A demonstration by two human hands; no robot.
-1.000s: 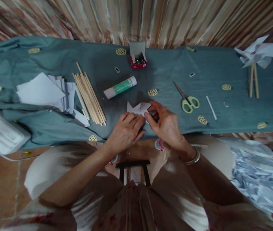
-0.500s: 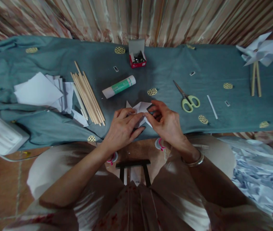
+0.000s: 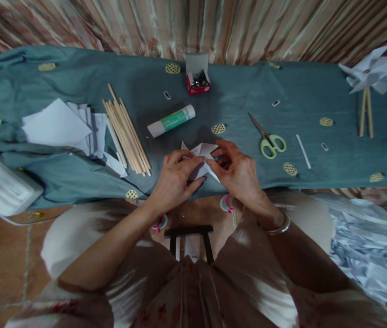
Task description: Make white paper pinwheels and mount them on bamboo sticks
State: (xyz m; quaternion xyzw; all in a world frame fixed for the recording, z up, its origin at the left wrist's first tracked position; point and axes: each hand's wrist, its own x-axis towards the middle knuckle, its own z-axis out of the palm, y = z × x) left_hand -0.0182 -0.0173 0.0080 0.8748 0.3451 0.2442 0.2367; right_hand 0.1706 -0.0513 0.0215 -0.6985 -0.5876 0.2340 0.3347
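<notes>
A long bench draped in teal cloth with printed yellow pineapples (image 3: 234, 102) fills most of my head view, and a striped, gathered fabric curtain (image 3: 166, 27) hangs along its far side. Low on my right is a heap of bluish-white, crumpled-looking sheets (image 3: 364, 250). A white boxy device with a cable (image 3: 5, 187) sits at the left near corner (I can't make out what it is). My left hand (image 3: 176, 180) and right hand (image 3: 239, 173) meet over the near edge of the bench.

Square white paper sheets (image 3: 57, 123) lie stacked on the left, beside a bundle of pale round wooden sticks (image 3: 125, 136); a white paper pinwheel (image 3: 373, 70) lies at the far right. Between them are a white-and-green glue stick (image 3: 172, 121) and scissors with pale green handles (image 3: 271, 145).

The small white folded paper with pointed corners (image 3: 204, 148) is between my hands: the right fingers pinch its right side, the left ones press on its middle and left, though whether they grip it I can't tell. Beyond it stands an open red-and-white cardboard box holding shiny metal pieces (image 3: 198, 85), and right of the scissors lies a thin white stick (image 3: 303, 151).
</notes>
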